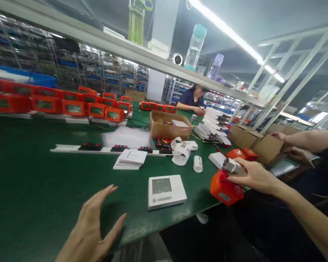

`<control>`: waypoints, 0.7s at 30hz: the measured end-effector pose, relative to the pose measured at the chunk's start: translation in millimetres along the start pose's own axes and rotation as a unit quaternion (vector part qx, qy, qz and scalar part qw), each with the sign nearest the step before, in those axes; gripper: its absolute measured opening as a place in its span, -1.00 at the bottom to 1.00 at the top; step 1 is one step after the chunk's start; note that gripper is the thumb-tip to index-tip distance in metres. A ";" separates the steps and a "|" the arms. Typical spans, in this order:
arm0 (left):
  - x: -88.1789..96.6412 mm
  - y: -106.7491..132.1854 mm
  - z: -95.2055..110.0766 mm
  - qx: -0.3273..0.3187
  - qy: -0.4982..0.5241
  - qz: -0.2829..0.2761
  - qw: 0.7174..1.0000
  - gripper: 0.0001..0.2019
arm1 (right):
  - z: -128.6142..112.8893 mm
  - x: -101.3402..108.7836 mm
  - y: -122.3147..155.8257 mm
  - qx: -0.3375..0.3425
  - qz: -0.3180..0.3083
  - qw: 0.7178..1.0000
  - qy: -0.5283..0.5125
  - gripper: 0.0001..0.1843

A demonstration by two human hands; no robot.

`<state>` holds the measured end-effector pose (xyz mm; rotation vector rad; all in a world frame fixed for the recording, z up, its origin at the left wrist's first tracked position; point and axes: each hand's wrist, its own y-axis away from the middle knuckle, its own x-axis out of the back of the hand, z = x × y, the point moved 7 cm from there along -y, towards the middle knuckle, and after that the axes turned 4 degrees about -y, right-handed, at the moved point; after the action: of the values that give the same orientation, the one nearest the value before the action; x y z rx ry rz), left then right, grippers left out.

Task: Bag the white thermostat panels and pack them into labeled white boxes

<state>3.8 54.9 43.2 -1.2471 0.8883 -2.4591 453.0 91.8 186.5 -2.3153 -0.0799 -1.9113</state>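
Observation:
My right hand (255, 176) is closed around a silver metal cylinder-shaped fitting (231, 166), at the right edge of the green table. Just below that hand is an orange housing (226, 189) with a label on its side; whether the fitting is joined to it I cannot tell. My left hand (94, 222) hovers at the front left, fingers spread, holding nothing. Between my hands lies a white panel unit (166, 191) with a grey screen. Behind it are a stack of printed white leaflets (130, 159) and a curled strip of labels (181, 154).
Rows of orange-framed units (73, 107) line the left back of the table (43, 182). A cardboard box (166, 125) stands mid-table, beside stacked white folded cards (211, 125). A white rail (106, 149) holds black parts. A co-worker's arm (308, 140) reaches among cartons at right; another person (192, 98) sits opposite.

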 end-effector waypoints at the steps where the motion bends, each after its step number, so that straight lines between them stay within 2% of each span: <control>1: -3.3 0.9 -2.1 -0.001 -0.003 -0.013 1.000 -0.27 | 4.5 -4.2 -8.2 -0.002 -0.003 1.000 -0.002 -0.43; 7: -11.9 3.6 0.1 -0.021 -0.019 -0.070 0.997 -0.30 | 19.0 -25.3 -55.5 0.027 -0.049 0.998 -0.042 -0.42; 10: -13.1 3.8 3.2 -0.007 -0.023 -0.102 0.994 -0.31 | 21.4 -31.4 -74.1 0.048 -0.072 0.995 -0.054 -0.39; 14: -14.0 4.8 3.1 0.024 -0.017 -0.137 0.990 -0.34 | 22.9 -30.9 -87.7 0.069 -0.067 0.995 -0.032 -0.34; 17: -14.0 5.7 2.7 0.045 -0.011 -0.154 0.987 -0.35 | 8.6 -19.2 -83.7 0.094 -0.008 0.996 0.005 -0.34; 19: -13.6 6.1 3.5 0.053 -0.006 -0.161 0.985 -0.35 | -17.3 -9.1 -70.9 0.139 0.073 0.987 0.022 -0.35; 21: -13.2 6.1 4.9 0.056 0.001 -0.167 0.984 -0.36 | -53.3 -10.9 -52.4 0.203 0.132 0.970 0.010 -0.45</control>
<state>15.3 54.3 33.1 -1.4552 0.5686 -2.7185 392.3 136.6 189.4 -1.9298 -0.1399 -1.6106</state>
